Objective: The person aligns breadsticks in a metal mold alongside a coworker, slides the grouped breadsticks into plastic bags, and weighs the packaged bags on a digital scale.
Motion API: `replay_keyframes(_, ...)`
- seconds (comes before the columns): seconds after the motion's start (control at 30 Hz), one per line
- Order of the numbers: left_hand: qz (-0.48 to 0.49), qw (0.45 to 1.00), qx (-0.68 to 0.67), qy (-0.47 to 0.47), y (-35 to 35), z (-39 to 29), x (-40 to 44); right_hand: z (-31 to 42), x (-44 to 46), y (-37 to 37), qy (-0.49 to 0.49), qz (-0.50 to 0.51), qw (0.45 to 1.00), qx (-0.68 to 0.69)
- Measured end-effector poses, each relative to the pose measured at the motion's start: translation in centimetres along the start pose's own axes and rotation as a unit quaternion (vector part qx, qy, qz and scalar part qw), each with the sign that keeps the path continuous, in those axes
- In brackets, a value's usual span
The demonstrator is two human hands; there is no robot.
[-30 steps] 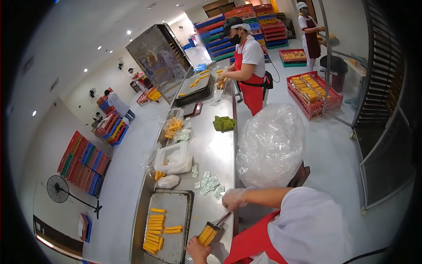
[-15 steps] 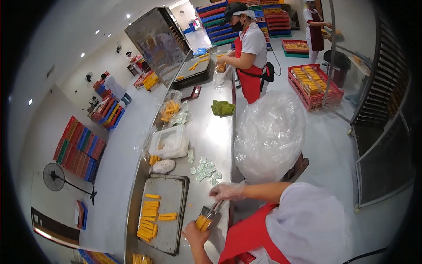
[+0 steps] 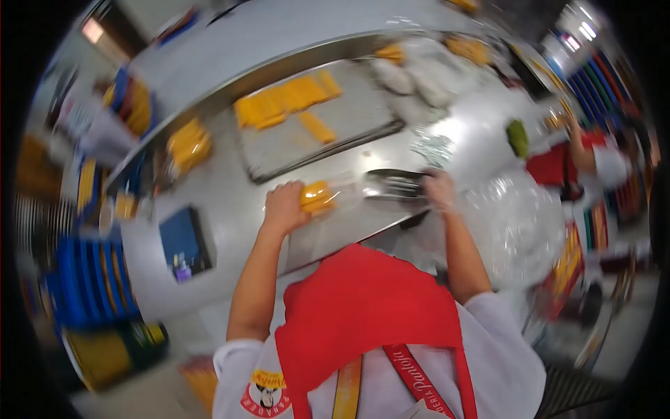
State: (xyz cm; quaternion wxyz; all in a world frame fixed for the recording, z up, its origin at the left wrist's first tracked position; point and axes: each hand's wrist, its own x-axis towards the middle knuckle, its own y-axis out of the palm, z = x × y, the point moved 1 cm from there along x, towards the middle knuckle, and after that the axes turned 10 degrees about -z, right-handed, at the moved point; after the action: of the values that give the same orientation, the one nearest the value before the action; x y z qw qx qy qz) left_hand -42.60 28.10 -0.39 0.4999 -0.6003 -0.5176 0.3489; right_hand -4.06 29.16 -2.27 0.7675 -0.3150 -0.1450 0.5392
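My left hand [image 3: 285, 207] is closed around a clear plastic bag of yellow bread sticks [image 3: 317, 197], just in front of the baking tray. To the right, my right hand [image 3: 438, 190], in a clear glove, grips the end of a shiny metal trough-like tool [image 3: 394, 186]. The tool lies apart from the sticks, near the open end of the bag; blur hides its exact shape. On the baking tray [image 3: 279, 157] lie a row of yellow bread sticks [image 3: 286, 98] and a few separate ones [image 3: 317, 128]. Small printed packets [image 3: 433, 148] are scattered beyond my right hand.
A large clear plastic bag [image 3: 513, 227] bulges by the table edge at right. A filled bag of sticks [image 3: 188, 145] and a dark blue box-like object [image 3: 185, 241] are at left. Beyond the green cloth [image 3: 517, 138], a co-worker in a red apron [image 3: 558, 164] stands.
The view has swung round and down over the table. The metal tool, earlier in the mouth of the bag, is now drawn away rightward in my right hand. My left hand still holds the bag.
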Motion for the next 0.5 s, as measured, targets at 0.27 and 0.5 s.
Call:
replay_keyframes(0.27,-0.191,0.952,-0.147,-0.191,-8.2,6.4,-8.4,-3.8,3.3,2.0,-0.032,0.010,0.998,0.061)
replay_keyframes(0.5,-0.208,0.920,0.075,-0.323,-13.8,21.0,-13.1,3.3,0.0,7.2,-0.061,0.042,0.997,0.027)
